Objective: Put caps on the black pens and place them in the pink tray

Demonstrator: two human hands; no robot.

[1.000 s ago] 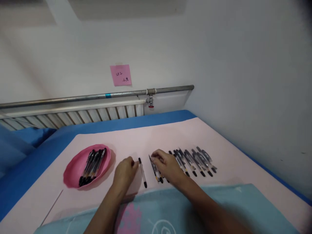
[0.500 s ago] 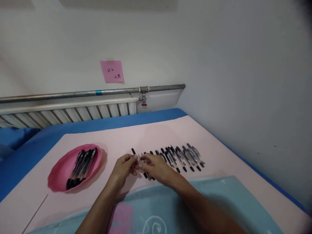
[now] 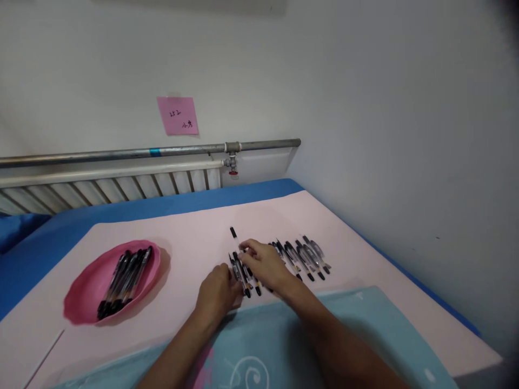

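Note:
My right hand (image 3: 265,266) is closed, thumb and fingers pinching a clear pen with a black end (image 3: 233,232) that sticks out up and to the left. Beneath and beside it lie several loose pens (image 3: 246,283) with clear barrels and black ends. My left hand (image 3: 219,290) rests low at the left edge of these pens, its fingers curled in. Its fingertips are mostly hidden, so what they hold, if anything, does not show. More pens (image 3: 310,256) lie slanted in a row to the right of my right hand.
A pink oval dish (image 3: 79,289) with a bundle of black-ended pens (image 3: 125,281) stands on the left of the pale pink mat (image 3: 186,237). A thin white stick (image 3: 44,357) lies before it. Blue patterned cloth (image 3: 324,329) covers the near edge. A radiator (image 3: 121,189) and wall stand behind.
My hands, together half a second ago, are now apart. The right has moved slightly right with the pen; the left has dropped lower beside the pens. The whole view has shifted a little.

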